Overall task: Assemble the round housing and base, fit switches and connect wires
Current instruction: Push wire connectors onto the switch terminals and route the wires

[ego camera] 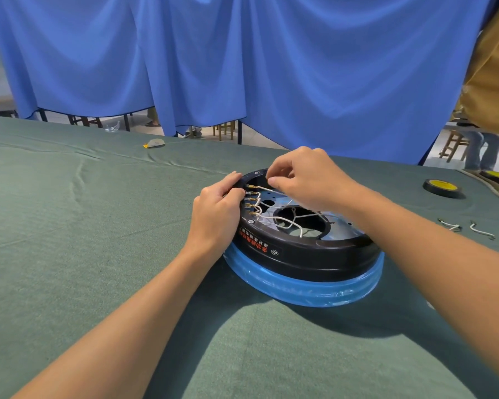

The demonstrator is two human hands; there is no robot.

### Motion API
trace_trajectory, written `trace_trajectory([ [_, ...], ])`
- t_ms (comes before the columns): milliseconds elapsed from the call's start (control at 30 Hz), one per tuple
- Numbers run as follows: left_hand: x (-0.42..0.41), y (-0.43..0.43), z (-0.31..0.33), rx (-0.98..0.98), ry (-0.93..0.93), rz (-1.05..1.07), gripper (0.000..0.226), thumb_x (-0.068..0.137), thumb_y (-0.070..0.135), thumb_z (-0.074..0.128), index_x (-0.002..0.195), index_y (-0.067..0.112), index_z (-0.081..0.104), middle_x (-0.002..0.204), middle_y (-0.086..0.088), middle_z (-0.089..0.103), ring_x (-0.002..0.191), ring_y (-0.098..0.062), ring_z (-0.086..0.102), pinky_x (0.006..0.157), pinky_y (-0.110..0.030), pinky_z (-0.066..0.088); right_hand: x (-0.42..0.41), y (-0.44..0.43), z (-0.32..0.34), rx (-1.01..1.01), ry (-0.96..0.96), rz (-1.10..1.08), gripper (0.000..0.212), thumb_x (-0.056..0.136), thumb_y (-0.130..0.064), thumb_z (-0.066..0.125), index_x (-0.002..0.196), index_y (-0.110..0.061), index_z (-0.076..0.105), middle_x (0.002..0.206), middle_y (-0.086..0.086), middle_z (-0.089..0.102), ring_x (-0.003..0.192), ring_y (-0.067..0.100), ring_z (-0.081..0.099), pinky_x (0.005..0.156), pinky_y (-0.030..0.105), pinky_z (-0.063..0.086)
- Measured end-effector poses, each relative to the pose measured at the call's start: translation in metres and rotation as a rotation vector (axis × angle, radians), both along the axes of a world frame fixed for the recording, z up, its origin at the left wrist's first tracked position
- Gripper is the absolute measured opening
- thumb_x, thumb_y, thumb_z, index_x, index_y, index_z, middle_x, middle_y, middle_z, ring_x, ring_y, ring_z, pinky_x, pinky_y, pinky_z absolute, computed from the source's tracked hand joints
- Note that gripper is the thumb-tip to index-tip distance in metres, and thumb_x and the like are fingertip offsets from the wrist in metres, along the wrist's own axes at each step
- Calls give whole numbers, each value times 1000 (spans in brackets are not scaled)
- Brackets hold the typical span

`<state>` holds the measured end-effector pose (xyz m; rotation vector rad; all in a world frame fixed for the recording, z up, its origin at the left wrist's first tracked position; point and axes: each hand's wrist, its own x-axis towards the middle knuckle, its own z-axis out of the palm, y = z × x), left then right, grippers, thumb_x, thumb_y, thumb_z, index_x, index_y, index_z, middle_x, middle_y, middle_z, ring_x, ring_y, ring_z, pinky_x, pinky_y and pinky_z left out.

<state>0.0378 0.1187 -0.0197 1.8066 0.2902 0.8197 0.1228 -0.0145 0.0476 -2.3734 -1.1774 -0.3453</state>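
Note:
A round black housing (306, 256) lies upside down on a base wrapped in blue film (303, 286), right of the table's middle. Brass switch terminals (251, 197) line its inner left wall, with white wires (274, 217) looping from them over the central hole. My left hand (216, 208) grips the housing's left rim, fingers curled over the edge by the terminals. My right hand (300, 180) reaches over the far rim and pinches the end of a white wire near the top terminal.
A green cloth (84, 226) covers the table. A black and yellow tape roll (442, 188) lies at the right. Two loose white wires (467, 228) lie near it. A small yellow-white scrap (154, 144) sits at the far edge. Blue curtains hang behind; a person stands at far right.

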Motion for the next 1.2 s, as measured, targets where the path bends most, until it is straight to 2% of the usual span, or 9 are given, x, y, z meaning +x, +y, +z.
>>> trace_trajectory([
  [67,-2,-1,1,49,-20,29,37,94,13,52,130,16,65,127,15,65,109,5,57,90,-12,42,1,-21,5,27,21,-37,16,91,-20,60,93,-16,76,82,-5,67,86,16,60,80,27,47],
  [167,-8,-8,9,196,-85,-42,40,89,25,50,123,17,69,123,23,65,102,15,57,94,-15,44,3,-59,5,54,2,-116,16,91,-20,60,88,-17,76,83,-4,71,82,14,63,76,25,44],
  [333,-20,-28,17,808,78,-112,53,89,49,30,119,32,70,129,19,63,123,3,51,108,-28,25,5,-106,-17,80,-23,-264,15,90,-20,60,87,-19,75,94,1,67,96,24,56,83,30,35],
  [500,-27,-41,33,906,115,-67,54,89,47,30,117,29,71,119,11,70,113,-8,59,105,-28,28,2,-98,-38,400,74,-364,29,89,-1,48,95,-14,74,99,3,62,103,25,56,92,30,36],
  [667,-11,-100,55,1198,156,-45,47,87,28,34,117,27,69,108,4,74,104,-18,64,96,-32,35,4,-96,-43,487,185,-344,39,87,4,39,99,-13,72,110,6,63,106,21,54,83,17,31],
  [833,24,-137,66,1196,295,-84,34,97,25,37,118,25,63,108,-4,70,100,-30,60,76,-34,37,20,-133,-24,478,334,-264,32,88,1,46,90,-16,72,95,1,72,90,21,67,87,30,50],
  [967,45,-158,56,1146,374,-265,36,102,31,37,124,14,59,128,-7,61,121,-29,52,98,-42,41,48,-177,-23,381,320,-370,24,88,-4,54,85,-18,72,89,6,74,87,22,67,87,34,51],
  [1100,57,-159,46,1363,553,-352,38,102,40,38,120,15,61,150,-2,44,135,-24,41,109,-42,31,67,-199,-48,157,252,-550,24,88,-6,54,94,-18,74,102,8,72,108,27,59,96,37,47],
  [1200,57,-154,49,1159,533,-469,39,102,41,43,126,16,62,157,4,37,145,-13,26,112,-36,22,71,-202,-59,113,130,-716,26,87,-7,54,101,-19,72,112,8,66,116,30,50,91,39,48],
])
